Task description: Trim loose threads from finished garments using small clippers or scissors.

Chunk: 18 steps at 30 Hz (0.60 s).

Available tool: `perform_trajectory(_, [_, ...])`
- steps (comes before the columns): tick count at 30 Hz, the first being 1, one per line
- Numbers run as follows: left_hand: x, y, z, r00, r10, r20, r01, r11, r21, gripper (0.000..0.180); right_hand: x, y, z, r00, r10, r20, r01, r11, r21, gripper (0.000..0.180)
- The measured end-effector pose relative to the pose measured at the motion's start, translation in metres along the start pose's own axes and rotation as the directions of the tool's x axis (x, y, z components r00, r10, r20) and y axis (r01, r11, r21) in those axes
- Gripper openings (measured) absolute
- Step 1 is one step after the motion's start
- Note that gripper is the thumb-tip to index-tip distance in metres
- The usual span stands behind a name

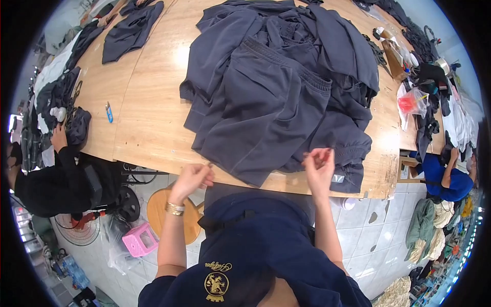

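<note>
A pair of dark grey shorts [266, 97] with a gathered elastic waistband lies on top of a heap of similar dark garments [337, 41] on the wooden table. My left hand [193, 180], with a gold bracelet at its wrist, hovers at the table's front edge, left of the shorts' lower hem. Its fingers are closed in a pinch; what they hold, if anything, is too small to name. My right hand [319, 166] is by the heap's lower right part, beside another gathered waistband [353, 152]. Those fingers are curled together too, and their contents cannot be made out.
A blue small tool [109, 112] lies on the table [153, 102] at left. More dark garments [132, 31] lie at the far left. Below stand a wooden stool [169, 215] and a pink plastic stool [140, 239]. Co-workers sit at left [66, 179] and right [447, 176].
</note>
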State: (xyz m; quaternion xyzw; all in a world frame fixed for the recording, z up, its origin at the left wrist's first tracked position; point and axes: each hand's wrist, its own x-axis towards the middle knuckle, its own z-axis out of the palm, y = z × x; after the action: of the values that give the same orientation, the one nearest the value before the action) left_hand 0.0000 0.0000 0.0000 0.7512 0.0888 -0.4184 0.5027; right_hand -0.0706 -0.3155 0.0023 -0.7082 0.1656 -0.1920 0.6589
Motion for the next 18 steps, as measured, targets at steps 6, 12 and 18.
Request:
perform_trajectory(6, [0.016,0.015,0.059,0.998,0.047,-0.041,-0.059,0.933,-0.354,0.024,-0.012,-0.011,0.052,0.864,-0.037,0.501,0.176,0.956,-0.233,0.04])
perform_trajectory(12, [0.025,0.019,0.067,0.906,0.392,-0.161,-0.424,0.823,-0.379,0.015,-0.018,0.02,0.066,0.753,-0.235,0.614,0.519,0.785,-0.337,0.029])
perform_trajectory(18, [0.007,0.045,0.057,0.511,0.852,-0.115,-0.56,0.431,0.708,0.027,0.017,-0.03,0.049,0.952,-0.205,0.227,0.243,0.958,-0.153,0.019])
